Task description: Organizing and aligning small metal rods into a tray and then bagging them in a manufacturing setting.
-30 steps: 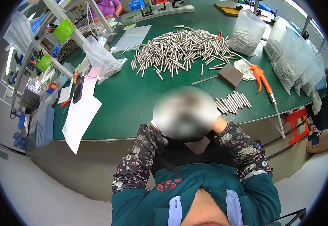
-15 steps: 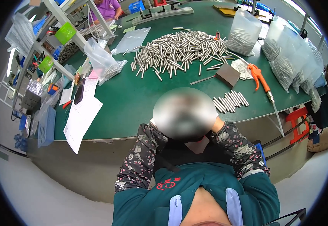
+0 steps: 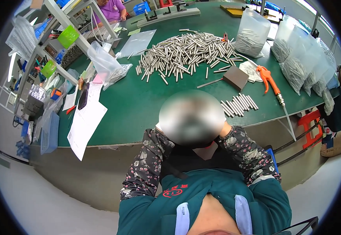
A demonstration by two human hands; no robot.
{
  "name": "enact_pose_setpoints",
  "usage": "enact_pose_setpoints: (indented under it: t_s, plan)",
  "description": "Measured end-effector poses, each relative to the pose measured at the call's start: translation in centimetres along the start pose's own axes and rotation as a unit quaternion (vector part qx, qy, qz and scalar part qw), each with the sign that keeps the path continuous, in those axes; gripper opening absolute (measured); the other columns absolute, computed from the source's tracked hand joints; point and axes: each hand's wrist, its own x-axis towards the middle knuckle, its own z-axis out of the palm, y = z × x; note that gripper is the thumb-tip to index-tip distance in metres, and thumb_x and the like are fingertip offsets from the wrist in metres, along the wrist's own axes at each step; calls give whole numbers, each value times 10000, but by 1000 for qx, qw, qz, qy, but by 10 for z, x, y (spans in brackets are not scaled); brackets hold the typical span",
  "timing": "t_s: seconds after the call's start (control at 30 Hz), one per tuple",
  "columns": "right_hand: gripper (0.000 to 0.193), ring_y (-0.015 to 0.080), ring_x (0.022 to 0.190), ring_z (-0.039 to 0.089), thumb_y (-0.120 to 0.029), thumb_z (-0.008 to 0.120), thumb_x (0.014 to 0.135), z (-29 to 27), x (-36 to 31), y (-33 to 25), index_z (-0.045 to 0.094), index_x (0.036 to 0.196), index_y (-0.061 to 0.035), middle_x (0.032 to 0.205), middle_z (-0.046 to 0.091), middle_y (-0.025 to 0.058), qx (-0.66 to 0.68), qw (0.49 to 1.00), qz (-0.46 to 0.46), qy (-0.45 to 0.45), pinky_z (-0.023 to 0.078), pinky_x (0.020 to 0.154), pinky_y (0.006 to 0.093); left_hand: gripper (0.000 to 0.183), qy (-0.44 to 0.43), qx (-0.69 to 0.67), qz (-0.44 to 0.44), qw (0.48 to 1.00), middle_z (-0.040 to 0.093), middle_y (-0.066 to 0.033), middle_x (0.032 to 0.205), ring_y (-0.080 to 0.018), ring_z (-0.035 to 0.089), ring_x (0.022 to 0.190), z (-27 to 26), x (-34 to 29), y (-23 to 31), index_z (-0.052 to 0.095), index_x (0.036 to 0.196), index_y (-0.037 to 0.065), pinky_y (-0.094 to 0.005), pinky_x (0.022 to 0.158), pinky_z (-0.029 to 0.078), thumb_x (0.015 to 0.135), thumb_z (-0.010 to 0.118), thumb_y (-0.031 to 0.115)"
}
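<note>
Both my forearms, in dark flowered sleeves, reach up to the near edge of the green table. A round blurred patch covers most of my left hand (image 3: 158,126) and my right hand (image 3: 226,129); only the wrist parts show, so fingers and anything between them are hidden. Just right of the patch lies a row of short metal pins (image 3: 239,105), nearest to my right hand. Farther back spreads a large heap of similar pins (image 3: 188,53). A brown block (image 3: 235,77) and a thin flat strip (image 3: 209,83) lie between heap and row.
An orange air gun (image 3: 270,80) lies at the right, its hose over the edge. Bags of pins (image 3: 295,68) stand behind it, another bag (image 3: 108,68) at left. Papers (image 3: 86,125), a phone (image 3: 83,96) and a metal rack (image 3: 63,19) are left. A co-worker (image 3: 110,11) sits far left.
The view has shifted very slightly. My arms hold nearly the same place, and the pins lie as before. The co-worker's hand has moved a little.
</note>
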Motion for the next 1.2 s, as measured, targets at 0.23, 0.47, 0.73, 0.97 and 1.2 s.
enact_pose_setpoints:
  t_s: [0.23,0.47,0.73,0.97,1.2]
  plan:
    - [219,180,722,614,-47,703,692,-2,0,-7,604,883,-8,829,615,114,-24,1000,-9,-1,500,668,275,457,24,33,-9,999,572,-14,1048,-105,547,970,7,-2,6,508,1164,44,-235,889,440,744,643,-74]
    - [229,150,720,594,-54,707,696,-4,2,-7,594,890,-12,823,606,100,18,998,50,-37,489,676,261,461,25,14,-4,1000,561,-2,971,-80,533,896,7,-1,6,505,1133,37,-202,802,465,719,646,-106]
    - [222,154,740,593,-71,695,715,-4,2,-4,599,909,-19,836,607,100,-3,998,48,-30,486,697,265,413,21,59,-13,998,574,-7,1037,-104,544,973,5,0,5,520,1130,45,-231,886,437,751,646,-60]
    - [222,184,737,608,-70,693,709,-4,2,-4,601,905,-21,830,613,112,-26,999,33,-20,494,691,277,419,26,10,-4,1000,568,-7,967,-80,542,874,9,0,8,514,1104,25,-209,778,483,726,666,-74]
    - [239,220,765,625,-69,689,704,-3,2,-21,603,922,-27,826,627,125,-74,997,25,-15,498,694,299,422,6,19,-20,1000,588,-17,1014,-110,561,946,1,2,6,527,1119,35,-232,864,457,733,646,-88]
